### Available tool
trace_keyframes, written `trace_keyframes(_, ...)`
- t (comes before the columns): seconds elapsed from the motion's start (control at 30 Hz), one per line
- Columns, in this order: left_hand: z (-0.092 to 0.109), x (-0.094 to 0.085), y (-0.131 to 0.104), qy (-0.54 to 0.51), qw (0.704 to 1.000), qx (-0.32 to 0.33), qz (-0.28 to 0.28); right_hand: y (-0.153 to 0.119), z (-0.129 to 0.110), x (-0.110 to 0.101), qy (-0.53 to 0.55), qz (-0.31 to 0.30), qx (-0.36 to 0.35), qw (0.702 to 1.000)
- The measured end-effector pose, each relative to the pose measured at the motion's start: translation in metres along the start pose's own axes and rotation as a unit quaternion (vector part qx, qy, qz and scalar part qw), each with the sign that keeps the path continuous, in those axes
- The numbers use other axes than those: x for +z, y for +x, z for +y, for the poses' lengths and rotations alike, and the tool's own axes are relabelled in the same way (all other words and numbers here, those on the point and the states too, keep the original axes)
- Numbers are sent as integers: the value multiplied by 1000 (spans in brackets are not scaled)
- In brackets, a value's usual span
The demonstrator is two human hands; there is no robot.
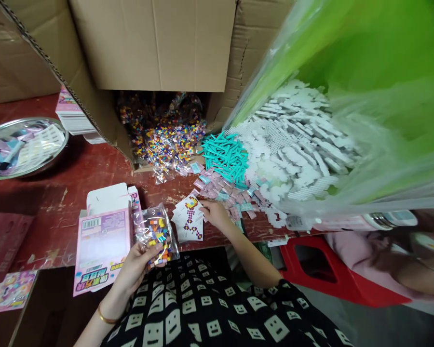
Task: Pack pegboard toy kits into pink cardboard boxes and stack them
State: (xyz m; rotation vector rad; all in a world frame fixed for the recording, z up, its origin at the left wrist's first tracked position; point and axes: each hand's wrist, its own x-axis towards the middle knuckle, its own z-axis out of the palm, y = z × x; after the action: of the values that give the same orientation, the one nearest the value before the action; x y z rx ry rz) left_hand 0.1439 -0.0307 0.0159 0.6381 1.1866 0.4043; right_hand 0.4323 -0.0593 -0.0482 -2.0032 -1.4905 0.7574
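Note:
My left hand (142, 262) is closed on a clear bag of colourful beads (158, 231) at the table's front edge. Just left of the bag lies an open pink box (103, 241) with its flaps up. My right hand (214, 212) pinches the right side of some white pattern cards (188, 221), which show coloured pixel designs and lie fanned on the table. Beyond the right hand are small pink and blue packets (224, 189) and a heap of teal sticks (224, 155).
A cardboard box (155, 43) holds many bead bags (173, 140). White pegboards (296, 144) fill a green-lined bag at right. A metal bowl (63, 144) of packets stands left. A red stool (332, 270) and another person's arm (423, 270) are at lower right.

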Motion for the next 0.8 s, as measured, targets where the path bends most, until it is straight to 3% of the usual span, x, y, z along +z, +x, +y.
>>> trace_keyframes(0.17,-4,-4,4,14,1000,17,11,-3,8,6,44,-6,13,999)
trace_keyframes(0.27,-4,-3,6,20,1000,2,9,-5,17,-10,67,1,25,997)
trace_keyframes(0.4,-2,0,6,19,999,26,-9,0,59,-78,42,126,131,982)
trace_keyframes(0.5,-5,-1,8,22,999,31,-19,14,98,-138,-22,231,256,938)
trace_keyframes(0.57,-8,-1,11,24,999,29,-24,27,117,-162,-55,250,328,909)
trace_keyframes(0.63,-11,0,13,22,999,34,-32,41,128,-169,-72,243,380,889)
trace_keyframes(0.8,-16,8,17,-4,998,62,-33,68,128,-154,-68,243,430,867)
